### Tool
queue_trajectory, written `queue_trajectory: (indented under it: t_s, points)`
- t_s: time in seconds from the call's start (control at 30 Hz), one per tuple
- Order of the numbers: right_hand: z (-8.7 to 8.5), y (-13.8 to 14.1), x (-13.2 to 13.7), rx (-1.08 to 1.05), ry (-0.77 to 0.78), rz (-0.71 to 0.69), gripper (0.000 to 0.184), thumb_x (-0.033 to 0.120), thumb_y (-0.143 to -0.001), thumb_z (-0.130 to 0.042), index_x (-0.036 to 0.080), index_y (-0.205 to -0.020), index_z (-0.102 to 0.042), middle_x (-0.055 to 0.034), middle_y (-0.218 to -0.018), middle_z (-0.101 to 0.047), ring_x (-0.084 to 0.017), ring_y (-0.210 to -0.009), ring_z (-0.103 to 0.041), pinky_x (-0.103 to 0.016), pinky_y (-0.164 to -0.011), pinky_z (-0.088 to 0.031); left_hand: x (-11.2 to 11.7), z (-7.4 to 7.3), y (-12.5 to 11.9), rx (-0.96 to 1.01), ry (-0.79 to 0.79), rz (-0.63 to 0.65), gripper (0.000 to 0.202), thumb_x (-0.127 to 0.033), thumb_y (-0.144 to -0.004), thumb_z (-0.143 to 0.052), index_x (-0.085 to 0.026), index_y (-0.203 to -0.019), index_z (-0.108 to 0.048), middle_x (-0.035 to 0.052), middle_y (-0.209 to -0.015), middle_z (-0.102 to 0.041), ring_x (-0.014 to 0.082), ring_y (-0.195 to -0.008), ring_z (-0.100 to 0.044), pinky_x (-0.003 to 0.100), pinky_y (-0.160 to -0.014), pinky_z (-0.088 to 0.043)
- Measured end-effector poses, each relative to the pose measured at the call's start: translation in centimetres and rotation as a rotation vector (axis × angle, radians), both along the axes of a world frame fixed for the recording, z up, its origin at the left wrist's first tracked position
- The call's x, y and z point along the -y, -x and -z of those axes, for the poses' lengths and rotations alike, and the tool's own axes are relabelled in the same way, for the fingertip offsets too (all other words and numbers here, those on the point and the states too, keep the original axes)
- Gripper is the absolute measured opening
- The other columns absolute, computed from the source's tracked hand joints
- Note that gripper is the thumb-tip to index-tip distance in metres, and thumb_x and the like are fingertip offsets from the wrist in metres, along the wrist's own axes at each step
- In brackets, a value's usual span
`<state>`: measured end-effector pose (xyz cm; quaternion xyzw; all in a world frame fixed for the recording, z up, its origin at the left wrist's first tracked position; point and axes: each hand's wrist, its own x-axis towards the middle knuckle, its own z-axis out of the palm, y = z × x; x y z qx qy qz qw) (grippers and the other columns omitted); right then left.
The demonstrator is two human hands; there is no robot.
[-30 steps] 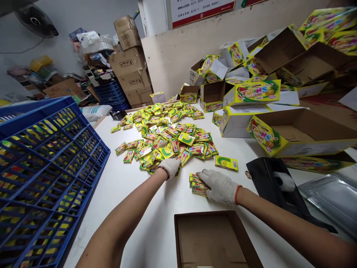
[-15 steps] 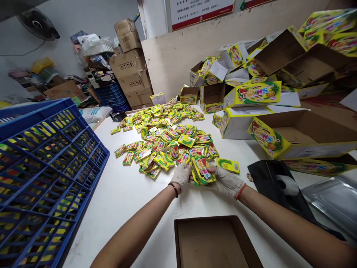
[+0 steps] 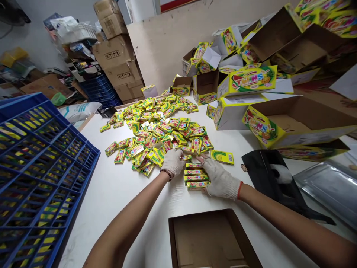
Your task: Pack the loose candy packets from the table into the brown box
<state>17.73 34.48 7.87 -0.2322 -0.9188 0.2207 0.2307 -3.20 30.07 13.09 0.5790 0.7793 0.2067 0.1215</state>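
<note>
White-gloved, gripping a row of packets with the right hand, probably to keep it lined up, just beyond the box; with the left hand at the pile farther beyond, cannot tell whether clasping anything.

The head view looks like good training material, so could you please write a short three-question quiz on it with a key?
1. What does the right hand touch?
A) the blue crate
B) the row of lined-up packs
C) the tape dispenser

2. Fill in: the open brown box lies ___ to the camera than the loose pile of packs.

3. True or false: the left hand is at the near edge of the loose pile.

Key: 1 B; 2 nearer; 3 true.
</note>
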Motion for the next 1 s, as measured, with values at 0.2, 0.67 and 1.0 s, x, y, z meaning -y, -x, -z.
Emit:
queue_trajectory:
  t_s: [0.2, 0.67, 1.0]
  points:
    - [3.2, 0.0, 0.4, -0.153, 0.209, 0.027, 0.123, 0.033, -0.058, -0.076, 0.024, -0.159, -0.006, -0.016, -0.158, -0.026, -0.04, -0.145, -0.028, -0.055, -0.117, -0.032, 2.4, 2.8, -3.0, 0.322, -0.167, 0.069, 0.03, -0.027, -0.1, -0.033, -0.018, -0.108, -0.06, 0.0061, -0.106, -0.069, 0.0172, -0.097, -0.064, 0.029, -0.087, -0.051]
    - [-8.3, -2.2, 2.6, -0.255, 0.954, 0.132, 0.075, 0.046, -0.055, -0.078, 0.023, -0.121, -0.052, -0.0084, -0.114, -0.062, -0.03, -0.103, -0.062, -0.046, -0.093, -0.05, 12.2, -3.9, -4.0, 0.164, -0.577, 0.183, 0.015, -0.031, -0.093, -0.053, -0.02, -0.084, -0.057, 0.0035, -0.089, -0.062, 0.0182, -0.091, -0.059, 0.033, -0.085, -0.048]
    - [-8.9, -2.7, 11.5, 0.482, 1.053, -0.109, 0.065, 0.04, -0.047, -0.085, 0.022, -0.106, -0.062, -0.0055, -0.093, -0.072, -0.026, -0.082, -0.065, -0.032, -0.066, -0.052, 29.8, 0.2, -13.3, -0.303, -0.288, 0.487, 0.023, -0.017, -0.093, -0.042, -0.017, -0.095, -0.065, 0.007, -0.086, -0.068, 0.0209, -0.078, -0.062, 0.037, -0.071, -0.057]
